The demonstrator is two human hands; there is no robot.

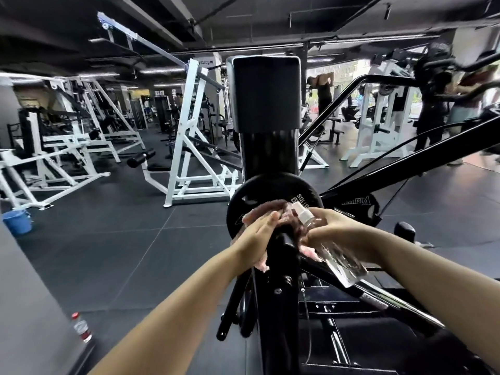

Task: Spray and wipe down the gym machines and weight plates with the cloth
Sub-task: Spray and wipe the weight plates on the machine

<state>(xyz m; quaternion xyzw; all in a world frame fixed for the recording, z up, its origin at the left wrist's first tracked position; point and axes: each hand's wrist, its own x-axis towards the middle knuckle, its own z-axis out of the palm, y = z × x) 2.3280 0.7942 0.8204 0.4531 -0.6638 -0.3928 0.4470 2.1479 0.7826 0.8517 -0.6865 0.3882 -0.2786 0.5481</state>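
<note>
A black weight plate (259,190) hangs on the black machine (266,147) straight ahead, below its tall dark pad (266,93). My left hand (258,228) presses a pink cloth (266,208) flat against the plate's face, and the cloth wraps round the black post below. Beside it, my right hand (334,226) grips a clear spray bottle (338,255) with a white nozzle pointing up-left toward the plate. The bottle slants down to the right.
White-framed machines (194,147) stand to the left and far right on the dark rubber floor. A blue bucket (17,220) sits at the left edge. A small drink bottle (81,327) lies on the floor lower left. People stand at the back right.
</note>
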